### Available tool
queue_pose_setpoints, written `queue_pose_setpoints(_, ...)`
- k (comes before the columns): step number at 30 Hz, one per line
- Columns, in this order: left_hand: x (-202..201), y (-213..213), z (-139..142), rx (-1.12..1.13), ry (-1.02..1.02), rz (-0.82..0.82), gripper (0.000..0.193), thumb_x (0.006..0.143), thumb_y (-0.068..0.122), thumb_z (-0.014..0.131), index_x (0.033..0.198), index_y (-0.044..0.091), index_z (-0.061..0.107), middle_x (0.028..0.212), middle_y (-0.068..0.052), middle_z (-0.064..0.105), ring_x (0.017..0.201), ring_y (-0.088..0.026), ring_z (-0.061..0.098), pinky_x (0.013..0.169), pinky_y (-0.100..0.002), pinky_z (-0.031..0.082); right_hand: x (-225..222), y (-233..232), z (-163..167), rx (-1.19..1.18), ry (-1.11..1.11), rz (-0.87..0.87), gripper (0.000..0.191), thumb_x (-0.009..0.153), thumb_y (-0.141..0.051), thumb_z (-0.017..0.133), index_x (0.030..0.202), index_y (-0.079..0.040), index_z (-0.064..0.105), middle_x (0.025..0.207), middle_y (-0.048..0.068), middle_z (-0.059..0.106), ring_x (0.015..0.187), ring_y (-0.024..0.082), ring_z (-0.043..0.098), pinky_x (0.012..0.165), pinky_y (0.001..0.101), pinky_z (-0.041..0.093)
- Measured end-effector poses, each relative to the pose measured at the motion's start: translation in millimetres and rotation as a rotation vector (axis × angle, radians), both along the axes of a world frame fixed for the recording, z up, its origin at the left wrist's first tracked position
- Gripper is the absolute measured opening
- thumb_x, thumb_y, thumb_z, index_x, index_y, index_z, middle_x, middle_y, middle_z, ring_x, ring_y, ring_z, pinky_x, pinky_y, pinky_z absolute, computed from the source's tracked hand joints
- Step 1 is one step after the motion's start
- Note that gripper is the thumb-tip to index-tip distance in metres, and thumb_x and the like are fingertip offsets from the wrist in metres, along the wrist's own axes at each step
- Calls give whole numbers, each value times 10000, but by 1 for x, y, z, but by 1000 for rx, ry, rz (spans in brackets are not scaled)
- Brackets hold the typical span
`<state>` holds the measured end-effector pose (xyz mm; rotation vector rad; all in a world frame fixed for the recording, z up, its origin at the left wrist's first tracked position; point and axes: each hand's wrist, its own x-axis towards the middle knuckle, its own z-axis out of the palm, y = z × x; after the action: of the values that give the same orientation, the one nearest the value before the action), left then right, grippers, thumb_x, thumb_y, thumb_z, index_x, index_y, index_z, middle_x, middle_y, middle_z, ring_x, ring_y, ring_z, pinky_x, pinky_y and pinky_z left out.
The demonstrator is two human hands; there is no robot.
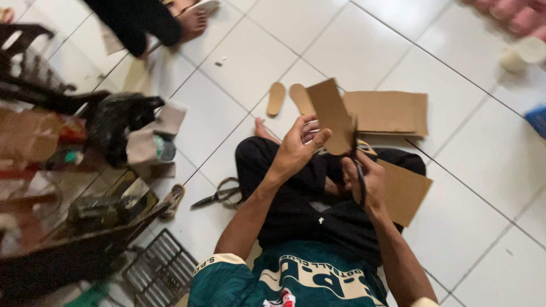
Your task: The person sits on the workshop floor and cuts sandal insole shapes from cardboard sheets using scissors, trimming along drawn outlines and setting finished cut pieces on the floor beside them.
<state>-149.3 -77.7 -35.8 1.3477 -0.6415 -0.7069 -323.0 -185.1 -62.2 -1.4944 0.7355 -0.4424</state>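
Above the lap, cardboard piece (331, 115) pinched by left hand (297, 146) fingers; scissors (358, 170) in right hand (369, 181)

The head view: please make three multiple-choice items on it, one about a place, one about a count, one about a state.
1. Where does the spare pair of scissors lie?
A. on the tiled floor beside the person's knee
B. on the flat cardboard sheets
C. in the left hand

2. How many cut sole-shaped pieces lie on the floor past the hands?
A. one
B. two
C. four

3. How does the left hand stand?
A. flat on the floor
B. open and apart from everything
C. closed on the cardboard piece

Answers: 1 A, the scissors rest on the white floor left of the dark trouser leg. 2 B, two oval pieces lie side by side. 3 C, its thumb and fingers pinch the piece while the right hand grips the cutting scissors.
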Motion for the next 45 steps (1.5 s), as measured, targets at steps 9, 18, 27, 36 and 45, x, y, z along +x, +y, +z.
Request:
queue_pose_setpoints(9, 150, 215, -88, 654, -772, 1192, 826, 849, 220, 857, 1426, -96, 357, 1468, -316, 408, 1412, -474, 392, 1209, -503, 308, -2, 2, -28, 149, -74, 38, 389, 1070, -364, 608, 1021, 19, 571, 690, 50, 526, 536, 112, 482, 490, 256, 402)
queue_pose_setpoints(18, 213, 340, -68, 933, -218, 1146, 1225, 629, 411, 973, 1494, -101, 271, 1464, -325, 426, 1358, -439, 432, 1124, -461, 369, 18, 23, -29, 89, 39, 32, 460, 1053, -423, 551, 1154, 19, 627, 662, 56, 508, 535, 127, 485, 500, 269, 417)
queue_pose_setpoints(27, 237, 360, -53, 820, -495, 1007, 344, 876, 314, 809, 966, 13, 669, 882, -143, 712, 802, -273, 680, 756, -388, 521, 32, 31, -39, 63, 77, 74, 406, 1069, -369, 547, 949, 17, 577, 658, 64, 528, 528, 127, 496, 494, 280, 434)
queue_pose_setpoints(36, 270, 368, -32, -135, 32, 1015, 222, 1027, 205, 708, 1141, 27, 642, 1069, -32, 661, 978, -126, 603, 891, -287, 501, 27, 22, -41, 131, 3, 87, 390, 1073, -359, 543, 976, 18, 560, 693, 61, 541, 554, 124, 513, 512, 279, 450)
queue_pose_setpoints(45, 267, 284, 60, -374, 116, 441, 394, 1044, 122, 637, 1399, -10, 530, 1313, -116, 664, 1195, -224, 668, 1095, -387, 543, 16, 22, -25, 199, -19, 75, 538, 1069, -430, 482, 1287, 43, 614, 676, 46, 507, 539, 117, 487, 511, 271, 434)
